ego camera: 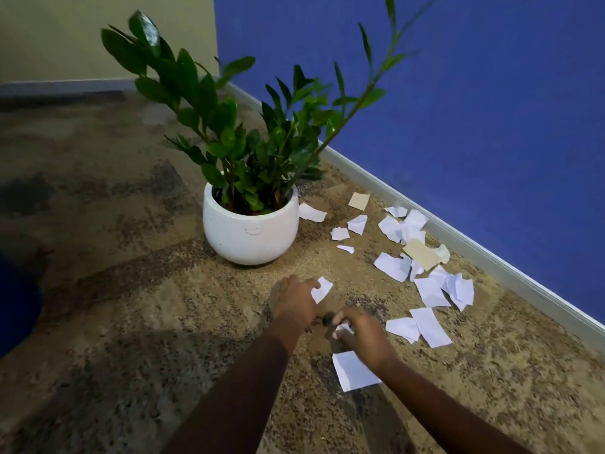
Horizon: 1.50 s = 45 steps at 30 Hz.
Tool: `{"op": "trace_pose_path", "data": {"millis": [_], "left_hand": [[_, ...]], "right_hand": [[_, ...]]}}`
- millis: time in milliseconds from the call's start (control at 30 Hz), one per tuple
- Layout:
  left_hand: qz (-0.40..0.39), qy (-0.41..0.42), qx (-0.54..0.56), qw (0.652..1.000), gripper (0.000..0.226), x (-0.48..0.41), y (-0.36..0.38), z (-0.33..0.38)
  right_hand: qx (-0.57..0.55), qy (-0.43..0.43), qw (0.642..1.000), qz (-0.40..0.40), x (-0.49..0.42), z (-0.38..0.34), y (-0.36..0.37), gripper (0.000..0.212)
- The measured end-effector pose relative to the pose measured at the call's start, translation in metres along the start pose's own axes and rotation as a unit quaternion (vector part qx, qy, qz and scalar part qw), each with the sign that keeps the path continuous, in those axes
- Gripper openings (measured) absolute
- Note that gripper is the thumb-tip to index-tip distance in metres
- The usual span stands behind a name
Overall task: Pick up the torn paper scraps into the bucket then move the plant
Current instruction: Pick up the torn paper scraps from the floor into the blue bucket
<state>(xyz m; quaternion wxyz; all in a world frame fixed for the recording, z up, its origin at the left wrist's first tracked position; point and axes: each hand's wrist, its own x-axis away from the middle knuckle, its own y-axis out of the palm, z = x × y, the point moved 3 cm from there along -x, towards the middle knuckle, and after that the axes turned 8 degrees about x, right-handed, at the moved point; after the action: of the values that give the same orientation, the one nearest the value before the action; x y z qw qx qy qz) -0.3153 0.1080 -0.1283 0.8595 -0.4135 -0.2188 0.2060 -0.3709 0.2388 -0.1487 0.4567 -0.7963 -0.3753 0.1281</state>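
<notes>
A leafy green plant [248, 132] grows in a round white pot [250, 229] on the carpet. Several torn white and beige paper scraps [425, 257] lie scattered to its right, along the blue wall. My left hand [294, 304] is low in front of the pot, with a white scrap [321, 289] pinched at its fingertips. My right hand [363, 334] is beside it, its fingers closed on a small white scrap [343, 329]. A larger scrap [352, 370] lies on the carpet under my right wrist. No bucket is in view.
The mottled brown carpet [131, 290] stretches left and toward me. A white baseboard [458, 237] runs below the blue wall [474, 109] at the right. A dark blue shape [16, 299] sits at the left edge.
</notes>
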Motion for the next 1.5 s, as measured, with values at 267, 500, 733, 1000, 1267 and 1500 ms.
{"op": "trace_pose_path", "data": {"millis": [267,500,733,1000,1267,1500], "left_hand": [[-0.055,0.014,-0.001,0.998,0.031,-0.014,0.027,0.004],[-0.020,-0.017,0.057,0.998,0.031,-0.011,0.039,0.009],[-0.036,-0.039,0.235,0.970,0.037,0.013,0.055,0.024],[-0.113,-0.088,0.505,0.851,0.031,0.029,0.075,0.065],[0.024,-0.082,0.359,0.929,0.052,0.017,0.069,0.063],[-0.195,0.000,0.262,0.945,0.017,0.024,0.083,0.063]], "right_hand": [[0.076,0.047,0.974,-0.208,0.029,0.039,-0.011,0.062],[0.130,0.041,0.974,-0.183,0.026,0.046,-0.003,0.045],[0.054,0.051,0.994,-0.083,0.024,0.052,-0.018,0.007],[-0.140,0.124,0.982,0.031,0.001,0.060,-0.059,0.014],[0.049,0.187,0.981,0.031,-0.002,0.100,-0.068,0.053],[0.187,0.193,0.962,-0.047,0.003,0.108,-0.050,0.052]]}}
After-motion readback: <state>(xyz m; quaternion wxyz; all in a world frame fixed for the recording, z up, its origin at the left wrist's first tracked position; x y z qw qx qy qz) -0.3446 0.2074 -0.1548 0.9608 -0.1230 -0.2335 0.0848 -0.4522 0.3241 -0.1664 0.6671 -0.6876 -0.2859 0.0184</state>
